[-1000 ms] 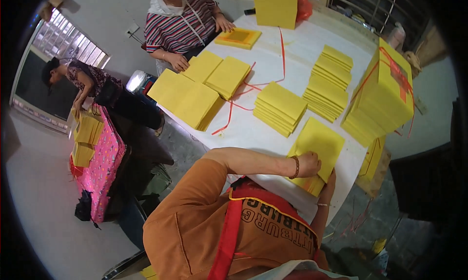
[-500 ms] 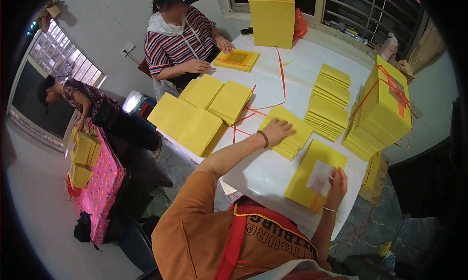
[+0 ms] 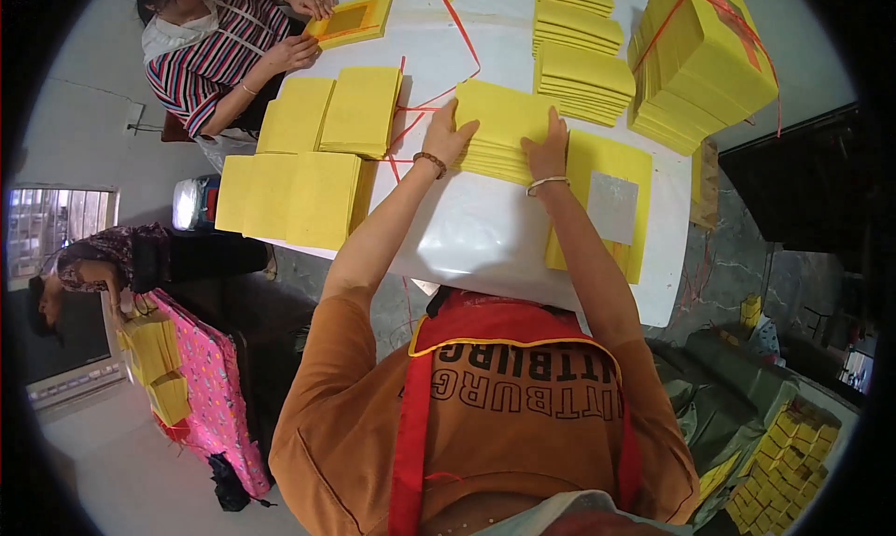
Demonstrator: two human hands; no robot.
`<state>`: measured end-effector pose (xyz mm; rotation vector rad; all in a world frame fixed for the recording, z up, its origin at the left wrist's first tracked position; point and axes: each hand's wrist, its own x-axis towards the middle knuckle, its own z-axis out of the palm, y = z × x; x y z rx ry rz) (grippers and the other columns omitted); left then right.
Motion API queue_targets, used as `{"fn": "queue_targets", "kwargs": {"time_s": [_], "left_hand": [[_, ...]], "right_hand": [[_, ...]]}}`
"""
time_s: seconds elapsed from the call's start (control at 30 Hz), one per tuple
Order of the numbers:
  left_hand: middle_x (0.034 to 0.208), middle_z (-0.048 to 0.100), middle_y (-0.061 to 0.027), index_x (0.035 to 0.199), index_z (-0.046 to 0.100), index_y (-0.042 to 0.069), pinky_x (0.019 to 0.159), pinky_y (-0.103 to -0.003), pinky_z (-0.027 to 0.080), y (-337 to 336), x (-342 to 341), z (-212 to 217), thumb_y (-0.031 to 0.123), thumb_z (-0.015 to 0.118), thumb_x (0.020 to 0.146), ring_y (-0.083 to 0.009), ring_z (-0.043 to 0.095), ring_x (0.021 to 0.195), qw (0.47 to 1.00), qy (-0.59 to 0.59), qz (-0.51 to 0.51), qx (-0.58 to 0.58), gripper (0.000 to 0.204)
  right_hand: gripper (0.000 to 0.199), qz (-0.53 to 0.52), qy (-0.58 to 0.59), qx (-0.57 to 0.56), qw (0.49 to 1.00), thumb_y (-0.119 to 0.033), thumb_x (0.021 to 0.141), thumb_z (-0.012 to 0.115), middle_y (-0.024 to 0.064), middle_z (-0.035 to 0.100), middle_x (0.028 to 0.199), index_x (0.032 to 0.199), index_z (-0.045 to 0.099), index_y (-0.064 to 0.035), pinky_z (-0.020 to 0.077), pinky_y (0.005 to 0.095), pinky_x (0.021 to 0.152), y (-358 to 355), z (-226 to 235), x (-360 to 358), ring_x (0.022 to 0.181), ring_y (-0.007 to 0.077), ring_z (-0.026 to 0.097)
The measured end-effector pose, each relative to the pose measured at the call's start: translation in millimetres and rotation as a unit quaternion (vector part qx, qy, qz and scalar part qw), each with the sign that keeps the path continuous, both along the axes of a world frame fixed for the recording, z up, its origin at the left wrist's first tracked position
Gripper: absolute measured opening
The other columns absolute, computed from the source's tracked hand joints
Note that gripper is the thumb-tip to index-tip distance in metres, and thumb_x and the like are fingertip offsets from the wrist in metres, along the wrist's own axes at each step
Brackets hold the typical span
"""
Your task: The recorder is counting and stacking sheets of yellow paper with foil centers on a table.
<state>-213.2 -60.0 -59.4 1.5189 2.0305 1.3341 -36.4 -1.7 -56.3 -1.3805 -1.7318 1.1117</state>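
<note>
Both my hands are out in front of me on the white desk (image 3: 485, 237), laid on a stack of yellow paper sheets (image 3: 504, 125) that sits near the middle, between the flat piles on my left and the taller piles behind it. My left hand (image 3: 450, 136) rests on the stack's near left corner, fingers (image 3: 464, 125) spread and flat on top. My right hand (image 3: 549, 148) presses on the near right edge, fingers likewise extended. Neither hand is closed around anything; whether my thumbs are hooked under the edge I cannot tell.

The stack looks like thin, soft paper, light sheet by sheet, but loose, so I judge it will slide and fan apart if I take it by one side only. The safest hold seems to be at the two near corners or the two short ends, squeezing the whole thickness, thumbs below and fingers above.

Its long axis runs roughly across me, left to right, tilted slightly, with the long edge facing my chest.

Just beside my right wrist lies a yellow sheet with a silver square (image 3: 611, 204) on it. Red string (image 3: 411, 116) trails over the desk to the left of the stack. Across the desk a person in a striped shirt (image 3: 215, 55) handles another yellow bundle.
</note>
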Motion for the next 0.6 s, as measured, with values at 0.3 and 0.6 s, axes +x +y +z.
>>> {"fn": "queue_targets", "kwargs": {"time_s": [0.3, 0.6], "left_hand": [[0.111, 0.055, -0.0162, 0.119, 0.044, -0.007, 0.082, -0.032, 0.046, 12, -1, -24, 0.037, 0.063, 0.079, -0.0209, 0.056, 0.100, 0.922, -0.302, 0.036, -0.240, 0.062], [0.106, 0.060, -0.0095, 0.110, 0.056, 0.001, 0.078, -0.031, 0.048, 14, -8, -19, 0.034, 0.066, 0.076, -0.0151, 0.058, 0.097, 0.853, -0.466, -0.048, -0.231, 0.049]], "right_hand": [[0.070, -0.076, 0.302, -0.228, 0.922, -0.019, 0.076, 0.065, 0.0114, 0.050, 0.120, 0.134, 0.030, -0.0024, 0.0360, 0.0301, 0.093, -4, -37, 18, 0.107, 0.0203, 0.048], [0.059, -0.097, 0.237, -0.360, 0.897, -0.019, 0.078, 0.065, 0.0080, 0.053, 0.115, 0.128, 0.038, -0.0055, 0.0429, 0.0336, 0.083, 9, -4, 26, 0.100, 0.0210, 0.052]]}}
